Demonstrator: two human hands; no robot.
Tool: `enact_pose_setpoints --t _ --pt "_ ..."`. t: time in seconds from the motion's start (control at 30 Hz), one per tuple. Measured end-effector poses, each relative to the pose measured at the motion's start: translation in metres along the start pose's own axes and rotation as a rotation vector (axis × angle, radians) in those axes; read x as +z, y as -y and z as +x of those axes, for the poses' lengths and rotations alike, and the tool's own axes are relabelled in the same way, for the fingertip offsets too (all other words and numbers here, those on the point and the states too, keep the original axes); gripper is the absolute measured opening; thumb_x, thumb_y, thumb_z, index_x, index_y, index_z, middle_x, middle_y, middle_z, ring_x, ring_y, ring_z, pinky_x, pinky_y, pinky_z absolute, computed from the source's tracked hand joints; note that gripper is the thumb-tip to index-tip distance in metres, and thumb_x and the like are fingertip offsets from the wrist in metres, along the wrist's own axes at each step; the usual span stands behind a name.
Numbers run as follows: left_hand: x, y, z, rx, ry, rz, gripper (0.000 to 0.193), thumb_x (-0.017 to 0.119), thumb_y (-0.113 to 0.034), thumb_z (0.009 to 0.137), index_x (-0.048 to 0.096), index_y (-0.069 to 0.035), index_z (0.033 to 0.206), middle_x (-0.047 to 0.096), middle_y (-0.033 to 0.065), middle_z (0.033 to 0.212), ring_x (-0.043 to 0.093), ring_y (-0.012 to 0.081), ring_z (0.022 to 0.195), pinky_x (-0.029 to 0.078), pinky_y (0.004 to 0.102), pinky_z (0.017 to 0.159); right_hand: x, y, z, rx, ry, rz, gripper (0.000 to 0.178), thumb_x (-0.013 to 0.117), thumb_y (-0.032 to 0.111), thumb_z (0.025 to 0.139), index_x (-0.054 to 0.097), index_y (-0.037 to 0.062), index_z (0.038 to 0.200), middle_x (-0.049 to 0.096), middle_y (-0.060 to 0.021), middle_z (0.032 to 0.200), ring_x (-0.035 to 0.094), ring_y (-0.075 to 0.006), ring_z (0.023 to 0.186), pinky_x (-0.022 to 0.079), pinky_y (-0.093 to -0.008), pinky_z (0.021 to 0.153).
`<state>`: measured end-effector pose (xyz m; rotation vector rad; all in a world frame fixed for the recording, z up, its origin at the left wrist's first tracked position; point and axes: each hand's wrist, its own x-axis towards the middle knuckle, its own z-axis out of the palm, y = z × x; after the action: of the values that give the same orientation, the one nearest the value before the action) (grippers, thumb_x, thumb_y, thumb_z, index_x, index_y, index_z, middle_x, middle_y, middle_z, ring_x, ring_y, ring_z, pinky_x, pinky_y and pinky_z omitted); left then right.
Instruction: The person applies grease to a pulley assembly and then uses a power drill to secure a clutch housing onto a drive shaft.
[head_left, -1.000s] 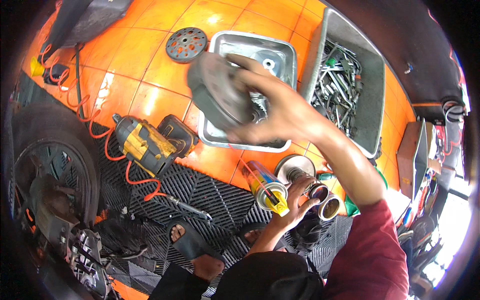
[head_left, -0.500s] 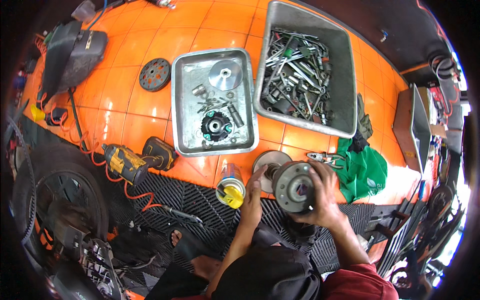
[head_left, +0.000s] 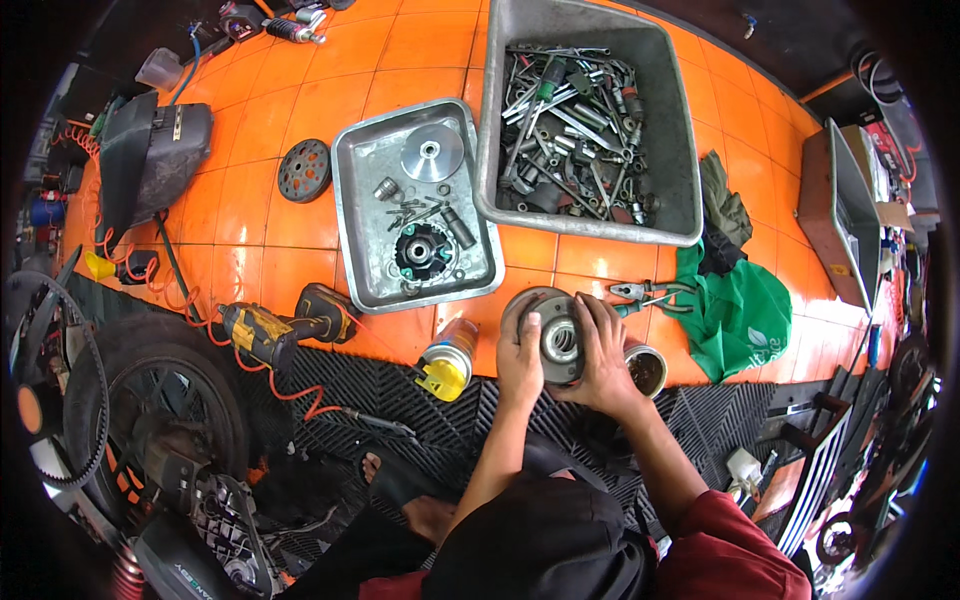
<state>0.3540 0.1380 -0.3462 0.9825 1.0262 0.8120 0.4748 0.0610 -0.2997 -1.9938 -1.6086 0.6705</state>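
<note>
Both my hands are wrapped around a scooter clutch-and-pulley assembly (head_left: 562,374), a round dark grey metal part with a ringed hole in its centre. My left hand (head_left: 521,362) grips its left side, thumb up along the rim. On the right side my right hand (head_left: 606,362) curls its fingers over the edge. The assembly is tilted so its round face and centre hole show; its underside is hidden. Just right of my right hand stands an open tin (head_left: 648,372) with brown stuff inside. A spray can (head_left: 450,358) with a yellow cap is to the left of my hands.
A metal tray (head_left: 357,215) holds a pulley disc, a hub and small parts. Behind stands a grey bin (head_left: 668,150) full of tools. Pliers (head_left: 635,292) and a green bag (head_left: 740,320) lie right, an impact wrench (head_left: 262,333) and a drilled clutch bell (head_left: 305,170) left.
The assembly has been turned and brought closer between both palms, with its hole now facing up. My left hand has closed onto its side. The open tin has come into sight.
</note>
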Motion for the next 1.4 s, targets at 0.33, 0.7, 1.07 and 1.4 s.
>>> enact_pose_setpoints --t 0.33,0.7,1.07,1.4 --pt "-0.012 -0.005 -0.003 -0.144 0.053 0.003 0.039 0.063 -0.029 0.098 0.065 0.006 0.116 0.068 0.0133 0.112 0.063 0.0197 0.105 0.048 0.0322 0.095 0.043 0.024 -0.028 0.126 -0.333 -0.145 0.119 0.090 0.035 0.057 0.026 -0.0011 0.150 0.032 -0.0263 0.149 0.033 -0.0483 0.133 0.029 -0.0603 0.107" --pt "-0.013 -0.023 0.007 -0.046 -0.020 0.289 0.038 0.065 -0.034 0.095 0.069 -0.001 0.113 0.072 0.0181 0.105 0.069 0.0311 0.099 0.052 0.0380 0.087 -0.024 0.055 -0.001 0.126 -0.072 -0.129 0.097 0.085 0.038 0.067 0.039 0.0032 0.145 0.035 -0.0245 0.148 0.035 -0.0417 0.138 0.030 -0.0569 0.108" --pt "-0.009 -0.026 -0.006 -0.066 0.036 0.305 0.052 0.067 -0.041 0.092 0.065 0.005 0.114 0.070 0.0253 0.101 0.069 0.0355 0.097 0.052 0.0384 0.083 0.089 0.059 0.224 -0.559 0.459 -0.665 0.086 0.075 0.012 0.076 0.035 0.0114 0.151 0.035 -0.0150 0.155 0.037 -0.0362 0.141 0.041 -0.0496 0.108" --pt "-0.014 -0.026 -0.004 -0.001 -0.006 0.358 0.040 0.070 -0.034 0.091 0.068 0.001 0.112 0.072 0.0216 0.101 0.071 0.0347 0.093 0.054 0.0406 0.081 0.110 0.065 0.256 -0.633 0.542 -0.659 0.102 0.088 0.021 0.065 0.035 0.0116 0.151 0.036 -0.0134 0.155 0.037 -0.0350 0.142 0.038 -0.0530 0.111"
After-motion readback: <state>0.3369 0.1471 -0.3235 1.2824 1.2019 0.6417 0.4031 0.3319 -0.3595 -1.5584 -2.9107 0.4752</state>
